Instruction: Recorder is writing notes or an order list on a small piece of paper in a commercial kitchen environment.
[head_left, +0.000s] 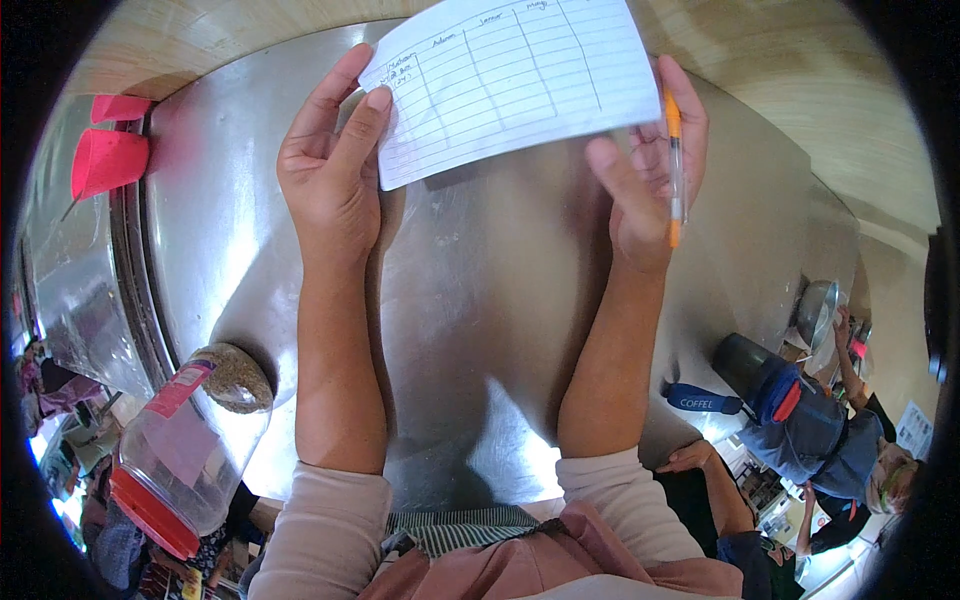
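A white paper sheet (510, 82), ruled with a handwritten table, is held above a stainless steel counter (480, 315). My left hand (337, 150) pinches its left edge, thumb on the front. My right hand (652, 150) is at the sheet's right edge, fingers behind it and thumb apart from the front; whether it grips the paper is hard to tell. An orange ballpoint pen (676, 172) with a clear barrel rests along the fingers and palm of my right hand, tip end not clearly visible.
A clear plastic jar (225, 427) with a red lid and brown granules stands at left. Pink plastic containers (110, 161) are at the upper left. A dark tumbler (754, 367), a blue strap (701, 399) and a metal bowl (817, 311) lie right. Other people are at both sides.
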